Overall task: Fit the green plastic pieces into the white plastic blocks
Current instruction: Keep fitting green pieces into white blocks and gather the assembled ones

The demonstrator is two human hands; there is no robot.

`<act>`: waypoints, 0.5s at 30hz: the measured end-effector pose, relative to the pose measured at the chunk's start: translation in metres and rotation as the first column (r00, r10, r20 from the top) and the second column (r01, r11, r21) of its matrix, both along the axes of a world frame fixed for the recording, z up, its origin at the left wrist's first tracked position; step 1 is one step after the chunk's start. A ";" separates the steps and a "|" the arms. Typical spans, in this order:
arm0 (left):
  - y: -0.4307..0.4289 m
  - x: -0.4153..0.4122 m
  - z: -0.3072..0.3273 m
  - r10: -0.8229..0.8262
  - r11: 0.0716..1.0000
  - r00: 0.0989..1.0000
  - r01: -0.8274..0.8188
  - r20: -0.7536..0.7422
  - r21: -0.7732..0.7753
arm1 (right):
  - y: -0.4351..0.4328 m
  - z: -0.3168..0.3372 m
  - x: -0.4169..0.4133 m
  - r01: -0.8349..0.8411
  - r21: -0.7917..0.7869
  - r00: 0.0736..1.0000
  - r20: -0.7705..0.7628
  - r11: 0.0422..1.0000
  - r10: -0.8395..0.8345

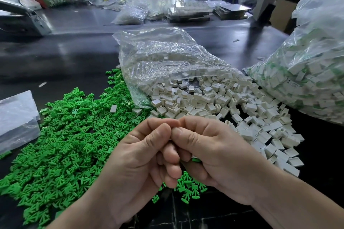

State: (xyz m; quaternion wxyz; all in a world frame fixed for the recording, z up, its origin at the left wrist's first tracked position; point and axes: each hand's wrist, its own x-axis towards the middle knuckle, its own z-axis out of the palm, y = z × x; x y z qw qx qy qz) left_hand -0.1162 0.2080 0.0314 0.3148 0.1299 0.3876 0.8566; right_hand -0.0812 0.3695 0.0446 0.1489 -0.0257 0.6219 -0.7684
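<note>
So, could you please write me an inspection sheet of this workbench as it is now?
Surface: dark glossy table, a few small scraps on it.
Job's things: green pieces heaped loose at left; white blocks spilling from an open clear bag; one stray white block lies on the green heap.
Clutter: flat plastic bag at the left edge; large full bag at right, holding white blocks with green in them.
Grippers: left hand and right hand curled, fingertips meeting above the piles; a bit of green shows under the right hand, the hold itself hidden.
Cables: nothing seen.
Surroundings: further bags, stacked trays and a cardboard box behind.
</note>
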 end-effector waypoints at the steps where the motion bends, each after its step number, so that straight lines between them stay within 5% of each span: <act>1: 0.001 0.000 -0.001 0.004 1.000 1.000 -0.004 0.000 0.014 | 0.000 0.000 0.000 0.001 -0.008 1.000 -0.009 1.000 -0.001; 6: 0.002 -0.003 0.000 0.005 1.000 0.997 -0.005 -0.073 -0.006 | 0.004 0.000 -0.004 -0.025 -0.061 0.999 -0.023 0.998 0.024; 15: -0.004 -0.002 0.000 0.259 0.825 0.845 -0.446 -0.468 -0.348 | 0.002 -0.005 -0.006 0.041 -0.020 0.999 0.002 0.999 -0.041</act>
